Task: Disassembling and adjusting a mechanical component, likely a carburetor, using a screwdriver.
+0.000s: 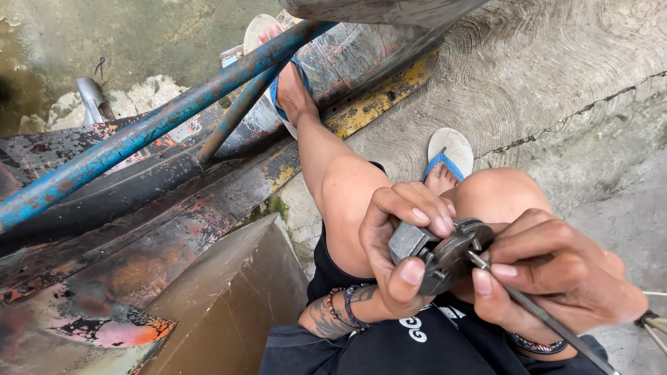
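My left hand (396, 257) grips a small grey metal part (438, 253), a blocky body with a round, greasy disc-shaped end, held over my lap. My right hand (556, 278) pinches a thin metal rod-like tool (542, 316) whose tip touches the round end of the part. Beaded bracelets circle both wrists. My knees are bent, with my feet in blue-strapped flip-flops (451, 156).
A rusty, paint-flaked metal frame (139, 229) with a blue tube (139, 135) lies on the left, and my left foot (292, 83) rests on it. A brown metal box corner (229, 298) sits by my leg. Rough concrete ground (556, 90) spreads to the right.
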